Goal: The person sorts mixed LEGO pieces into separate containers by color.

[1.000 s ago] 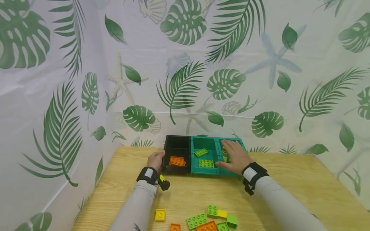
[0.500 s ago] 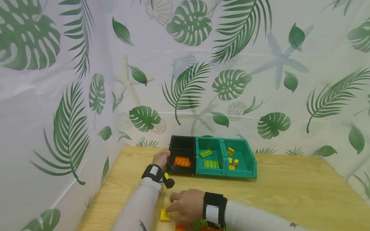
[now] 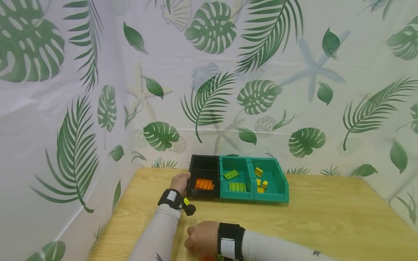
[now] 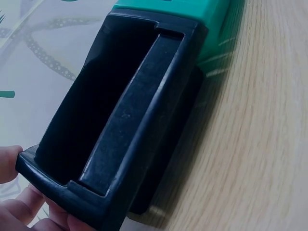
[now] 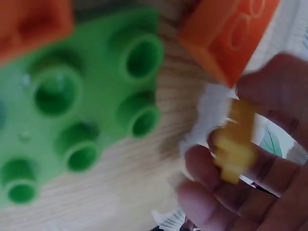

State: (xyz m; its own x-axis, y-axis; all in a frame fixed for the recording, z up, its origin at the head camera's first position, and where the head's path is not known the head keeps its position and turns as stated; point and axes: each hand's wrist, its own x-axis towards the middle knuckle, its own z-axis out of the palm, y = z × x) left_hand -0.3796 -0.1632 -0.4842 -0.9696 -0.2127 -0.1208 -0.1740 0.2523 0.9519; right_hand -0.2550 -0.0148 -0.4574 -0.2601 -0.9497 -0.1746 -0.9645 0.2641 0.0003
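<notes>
At the left end of a row of bins, my left hand (image 3: 179, 182) grips the side rim of the black bin (image 4: 127, 127); in the left wrist view the thumb is on one side and the fingers are under the edge. Orange bricks (image 3: 204, 184) lie in that bin. Low in the head view is my right hand (image 3: 203, 237), over the front of the table. The right wrist view shows it pinching a small yellow brick (image 5: 237, 144), slightly blurred, between thumb and fingers. Close beside it are a green brick (image 5: 101, 91) and an orange brick (image 5: 224, 41).
Two teal bins adjoin the black one. The middle bin (image 3: 235, 199) contains lime-green bricks (image 3: 237, 186), and the right bin (image 3: 277, 181) contains several small yellow bricks (image 3: 258, 172). A leaf-patterned sheet (image 3: 209, 108) stands behind the wooden table (image 3: 326, 206).
My right hand has come from the right bin down to the front of the table and picked up the yellow brick there. My left hand keeps its grip on the black bin.
</notes>
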